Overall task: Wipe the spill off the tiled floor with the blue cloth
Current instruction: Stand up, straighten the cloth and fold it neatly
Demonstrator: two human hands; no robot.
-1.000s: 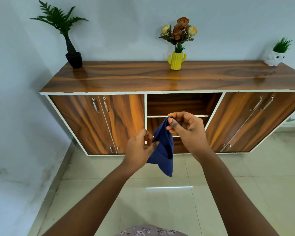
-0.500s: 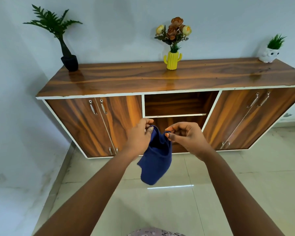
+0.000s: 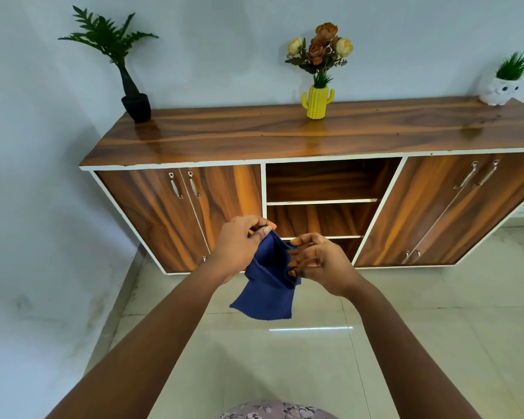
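Blue cloth (image 3: 268,293) hangs in mid-air, left hand (image 3: 239,246) pinching its top edge, right hand (image 3: 321,264) pinching the side. Best bunch it into a flat pad before going down to the tiled floor (image 3: 421,343).

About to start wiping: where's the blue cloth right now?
In the head view, centre frame: the blue cloth hangs above the tiled floor, held between the left hand and right hand, before the wooden cabinet.
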